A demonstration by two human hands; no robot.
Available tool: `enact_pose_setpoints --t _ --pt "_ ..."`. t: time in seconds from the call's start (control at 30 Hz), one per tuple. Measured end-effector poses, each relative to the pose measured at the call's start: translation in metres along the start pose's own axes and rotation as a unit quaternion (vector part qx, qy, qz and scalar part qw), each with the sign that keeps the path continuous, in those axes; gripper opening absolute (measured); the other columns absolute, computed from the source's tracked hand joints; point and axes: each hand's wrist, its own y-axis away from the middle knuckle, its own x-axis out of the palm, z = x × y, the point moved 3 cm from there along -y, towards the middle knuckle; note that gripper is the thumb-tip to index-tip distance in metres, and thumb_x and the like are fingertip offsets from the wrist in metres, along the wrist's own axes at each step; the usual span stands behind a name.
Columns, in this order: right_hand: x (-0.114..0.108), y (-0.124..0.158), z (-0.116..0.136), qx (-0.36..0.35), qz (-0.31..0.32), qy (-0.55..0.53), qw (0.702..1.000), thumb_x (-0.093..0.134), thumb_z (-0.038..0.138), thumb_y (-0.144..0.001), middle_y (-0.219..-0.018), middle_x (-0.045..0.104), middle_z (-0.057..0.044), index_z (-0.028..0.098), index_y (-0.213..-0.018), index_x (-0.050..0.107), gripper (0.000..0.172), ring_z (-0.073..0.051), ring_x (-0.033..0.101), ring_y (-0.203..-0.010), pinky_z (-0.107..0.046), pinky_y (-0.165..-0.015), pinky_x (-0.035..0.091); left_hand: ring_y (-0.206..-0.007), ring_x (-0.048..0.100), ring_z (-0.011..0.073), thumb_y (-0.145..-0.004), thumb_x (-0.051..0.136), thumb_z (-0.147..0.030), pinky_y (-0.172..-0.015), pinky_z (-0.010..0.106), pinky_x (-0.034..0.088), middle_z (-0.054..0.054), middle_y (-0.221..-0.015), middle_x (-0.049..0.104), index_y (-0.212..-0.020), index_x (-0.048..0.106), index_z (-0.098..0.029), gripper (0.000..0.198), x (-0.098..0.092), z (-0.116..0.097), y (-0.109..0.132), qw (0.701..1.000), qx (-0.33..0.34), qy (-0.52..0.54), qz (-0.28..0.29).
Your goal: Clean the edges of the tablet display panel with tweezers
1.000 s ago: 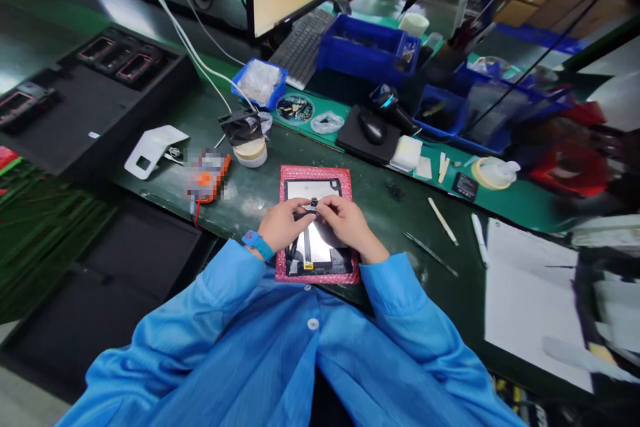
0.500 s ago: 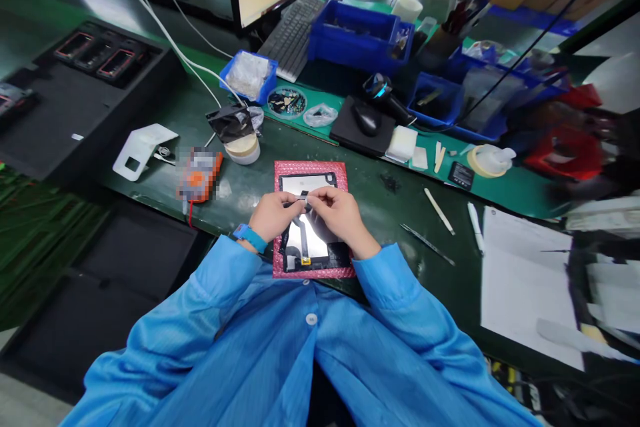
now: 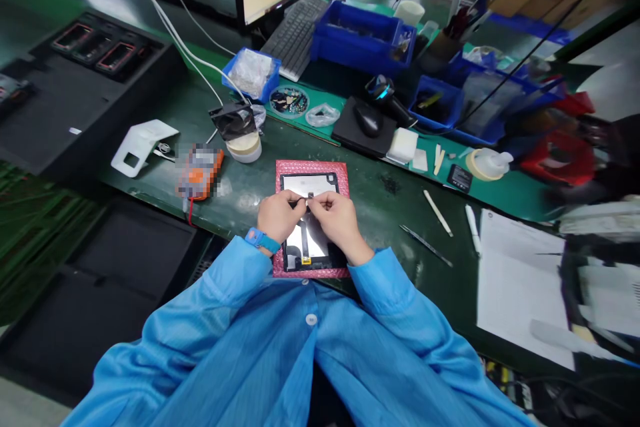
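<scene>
A tablet screen assembly (image 3: 320, 183) with a silvery back and black frame lies on a pink bubble-wrap sheet (image 3: 310, 167) at the bench's front edge. Over its middle, my left hand (image 3: 281, 213) and my right hand (image 3: 336, 219) meet fingertip to fingertip, both pinched closed. Between them is a small dark piece, mostly covered by the fingers; its kind is too small to make out. A dark flex cable (image 3: 305, 240) with a yellow end runs down the silvery back below the hands. A blue wrist strap (image 3: 263, 240) circles my left wrist.
An orange multimeter (image 3: 203, 173) and a white bracket (image 3: 145, 147) stand left. Tweezers (image 3: 425, 245), a pale stick (image 3: 438, 213), a white pen (image 3: 473, 230) and paper sheets (image 3: 525, 287) lie right. Behind are a mouse (image 3: 367, 118), a barcode scanner (image 3: 390, 100) and blue bins (image 3: 357, 37).
My left hand has shifted slightly right and turned inward, and the two hands are closer together. The tablet screen stays on the pink sheet. The camera view has shifted a little.
</scene>
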Motion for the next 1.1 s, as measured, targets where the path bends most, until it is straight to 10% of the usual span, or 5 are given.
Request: enact_pose_setpoints --t 0.6,0.93,1.1 --pt "0.003 0.002 -0.006 0.027 0.041 -0.016 0.999 0.067 0.04 -0.067 -0.057 0.063 -0.002 0.022 -0.063 0.061 0.019 -0.017 0.054 -0.052 -0.028 -0.05 0.042 -0.099 0.074 0.0259 -0.085 0.063 -0.03 -0.086 0.032 0.053 0.007 -0.101 0.08 -0.099 0.079 -0.02 0.023 0.005 0.001 -0.008 0.999 -0.015 -0.02 0.036" --pt "-0.022 -0.004 -0.008 0.037 0.089 0.016 0.995 0.066 0.044 -0.07 -0.057 0.061 0.0 0.02 -0.071 0.064 0.024 -0.015 0.052 -0.05 -0.027 -0.05 0.041 -0.095 0.07 0.0271 -0.095 0.051 -0.043 -0.085 0.036 0.05 0.009 -0.098 0.078 -0.098 0.078 -0.022 0.035 -0.034 0.041 -0.022 0.997 -0.039 -0.052 0.032" --pt "-0.035 -0.018 -0.009 0.028 0.112 0.086 0.99 0.067 0.047 -0.075 -0.058 0.063 -0.001 0.02 -0.068 0.062 0.029 -0.015 0.054 -0.051 -0.027 -0.05 0.04 -0.119 0.057 0.0319 -0.09 0.064 -0.033 -0.1 0.042 0.045 0.017 -0.128 0.062 -0.134 0.064 -0.016 0.047 -0.035 0.032 -0.003 0.985 0.062 -0.116 -0.112"
